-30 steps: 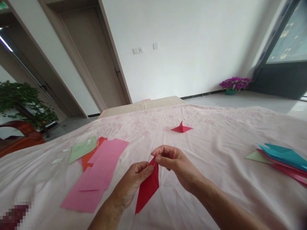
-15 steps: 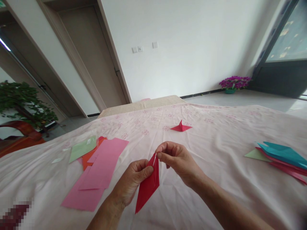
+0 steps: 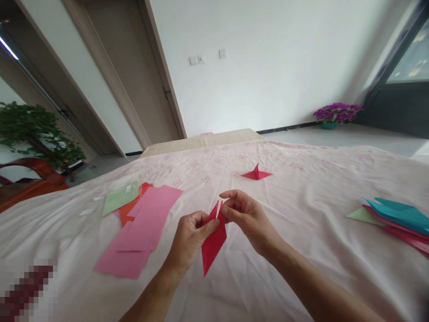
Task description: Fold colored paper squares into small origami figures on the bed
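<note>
A red folded paper, shaped like a long diamond, is held up over the cloth. My left hand pinches its left side, thumb on the front face and fingers behind. The top of the paper is split into two narrow points with a gap between them. At the right point, my right hand has its thumb and curled fingers against the paper, the index finger reaching above the tip. Its fingertips are partly hidden behind the paper. Beyond the hands, a smaller red folded paper piece with a raised peak rests on the cloth.
Pink paper sheets lie at the left, overlapping orange paper and a light green packet. Blue folded paper rests on red and pale green pieces at the right. A wrinkled pink flowered cloth covers the table.
The two top points of the red folded paper have spread apart. My right thumb has slid down from the tip, and the index finger has straightened. The view has shifted slightly.
</note>
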The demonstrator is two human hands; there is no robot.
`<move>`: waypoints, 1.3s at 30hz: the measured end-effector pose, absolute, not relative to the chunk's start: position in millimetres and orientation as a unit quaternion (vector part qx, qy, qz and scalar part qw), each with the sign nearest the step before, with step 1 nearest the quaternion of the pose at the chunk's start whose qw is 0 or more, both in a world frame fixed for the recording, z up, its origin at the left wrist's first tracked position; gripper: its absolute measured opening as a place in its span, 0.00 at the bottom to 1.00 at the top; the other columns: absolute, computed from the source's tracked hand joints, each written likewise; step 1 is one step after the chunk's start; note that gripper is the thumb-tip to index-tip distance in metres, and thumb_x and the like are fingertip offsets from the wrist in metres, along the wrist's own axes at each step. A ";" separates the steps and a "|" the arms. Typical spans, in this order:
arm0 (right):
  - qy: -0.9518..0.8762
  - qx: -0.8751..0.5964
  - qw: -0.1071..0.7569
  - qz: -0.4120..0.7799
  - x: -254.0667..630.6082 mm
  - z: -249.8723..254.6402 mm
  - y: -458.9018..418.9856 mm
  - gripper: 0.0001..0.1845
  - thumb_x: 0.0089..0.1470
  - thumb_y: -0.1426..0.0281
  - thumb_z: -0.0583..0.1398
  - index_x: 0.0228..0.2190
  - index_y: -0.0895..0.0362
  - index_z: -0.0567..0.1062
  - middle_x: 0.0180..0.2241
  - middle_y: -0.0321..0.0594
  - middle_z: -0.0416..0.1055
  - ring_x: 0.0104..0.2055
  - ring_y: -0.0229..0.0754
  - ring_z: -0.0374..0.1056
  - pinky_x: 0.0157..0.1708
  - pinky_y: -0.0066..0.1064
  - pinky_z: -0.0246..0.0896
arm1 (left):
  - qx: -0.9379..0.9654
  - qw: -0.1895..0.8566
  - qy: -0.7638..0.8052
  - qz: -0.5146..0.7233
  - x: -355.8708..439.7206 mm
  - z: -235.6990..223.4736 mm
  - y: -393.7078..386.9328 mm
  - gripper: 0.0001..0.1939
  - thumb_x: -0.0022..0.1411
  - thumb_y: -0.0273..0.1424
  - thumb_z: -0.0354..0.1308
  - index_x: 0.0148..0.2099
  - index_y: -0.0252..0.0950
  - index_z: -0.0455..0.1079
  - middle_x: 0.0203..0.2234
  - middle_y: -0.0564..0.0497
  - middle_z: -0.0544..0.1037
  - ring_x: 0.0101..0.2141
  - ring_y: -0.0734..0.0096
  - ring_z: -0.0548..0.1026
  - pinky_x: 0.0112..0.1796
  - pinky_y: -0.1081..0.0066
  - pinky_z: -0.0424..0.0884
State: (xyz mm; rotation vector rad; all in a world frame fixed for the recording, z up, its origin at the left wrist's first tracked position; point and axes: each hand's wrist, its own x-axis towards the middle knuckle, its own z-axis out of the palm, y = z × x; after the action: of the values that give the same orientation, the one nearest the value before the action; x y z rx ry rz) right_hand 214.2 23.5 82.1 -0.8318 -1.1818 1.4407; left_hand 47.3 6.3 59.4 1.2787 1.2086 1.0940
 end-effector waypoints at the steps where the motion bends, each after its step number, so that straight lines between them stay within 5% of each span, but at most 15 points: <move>1: -0.498 -0.365 0.512 0.597 214.8 79.0 24.7 0.19 0.49 0.66 0.63 0.43 0.56 0.69 0.28 0.32 0.69 0.30 0.36 0.66 0.33 0.32 0.64 | 0.518 0.511 0.505 0.464 46.7 54.3 9.9 0.18 0.52 0.42 0.66 0.28 0.31 0.70 0.20 0.54 0.72 0.22 0.79 0.65 0.24 0.78 0.59; 5: -0.530 -0.438 0.397 0.607 213.9 63.5 27.8 0.27 0.49 0.62 0.63 0.49 0.57 0.66 0.36 0.39 0.70 0.36 0.40 0.68 0.33 0.33 0.65 | 0.470 0.517 0.510 0.501 45.5 36.3 19.9 0.19 0.49 0.42 0.68 0.27 0.31 0.70 0.20 0.53 0.73 0.22 0.77 0.67 0.24 0.77 0.61; 12: -0.550 -0.447 0.376 0.597 200.1 28.4 29.4 0.20 0.46 0.67 0.62 0.42 0.58 0.67 0.22 0.28 0.66 0.23 0.35 0.64 0.24 0.28 0.61 | 0.453 0.554 0.507 0.480 45.0 22.1 22.3 0.20 0.48 0.44 0.68 0.29 0.30 0.72 0.19 0.53 0.74 0.20 0.78 0.68 0.22 0.77 0.60; 16: -0.561 -0.507 0.333 0.563 202.6 13.0 35.6 0.20 0.46 0.70 0.60 0.43 0.57 0.65 0.19 0.25 0.63 0.18 0.34 0.61 0.18 0.26 0.56 | 0.479 0.588 0.503 0.415 37.4 12.0 27.8 0.22 0.48 0.43 0.68 0.38 0.29 0.74 0.23 0.49 0.78 0.23 0.73 0.73 0.25 0.76 0.63; 20: -0.655 -0.557 0.268 0.435 207.2 6.9 38.9 0.24 0.47 0.71 0.61 0.48 0.54 0.65 0.21 0.27 0.67 0.21 0.35 0.64 0.22 0.26 0.54 | 0.542 0.491 0.574 0.368 32.8 4.7 30.4 0.21 0.51 0.36 0.65 0.47 0.35 0.70 0.23 0.52 0.78 0.22 0.72 0.73 0.24 0.75 0.63; 27: -0.766 -0.546 0.257 0.220 210.9 3.2 31.4 0.17 0.50 0.74 0.62 0.43 0.55 0.69 0.37 0.39 0.69 0.34 0.39 0.67 0.33 0.30 0.61 | 0.668 0.260 0.631 0.298 28.1 4.5 26.1 0.20 0.50 0.28 0.68 0.43 0.39 0.64 0.23 0.58 0.75 0.26 0.70 0.75 0.29 0.73 0.65; 30: -0.840 -0.449 0.246 0.177 216.8 5.4 30.2 0.07 0.56 0.75 0.59 0.36 0.53 0.74 0.41 0.40 0.69 0.40 0.41 0.66 0.39 0.31 0.62 | 0.717 0.198 0.588 0.318 24.9 -0.1 22.9 0.16 0.52 0.25 0.66 0.41 0.38 0.64 0.32 0.54 0.74 0.30 0.72 0.73 0.32 0.73 0.68; 34: -0.905 -0.346 0.196 0.153 226.0 14.0 32.7 0.14 0.60 0.76 0.55 0.41 0.49 0.77 0.42 0.39 0.73 0.44 0.42 0.66 0.43 0.34 0.64 | 0.813 0.135 0.473 0.313 17.0 -5.3 18.7 0.03 0.62 0.24 0.57 0.37 0.37 0.70 0.36 0.51 0.72 0.37 0.71 0.73 0.39 0.71 0.71; 39: -0.920 -0.328 0.161 0.142 229.9 21.4 37.7 0.12 0.60 0.71 0.57 0.44 0.51 0.77 0.43 0.40 0.73 0.44 0.43 0.66 0.44 0.34 0.66 | 0.874 0.126 0.387 0.266 0.7 -1.6 17.6 0.12 0.67 0.25 0.50 0.48 0.37 0.72 0.41 0.48 0.76 0.44 0.68 0.73 0.46 0.67 0.71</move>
State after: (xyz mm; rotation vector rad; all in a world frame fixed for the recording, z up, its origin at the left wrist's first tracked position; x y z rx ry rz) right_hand 229.9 37.7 21.4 -0.9381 -2.6274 0.4049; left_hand 0.7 17.6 -1.6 2.5443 1.1272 0.7734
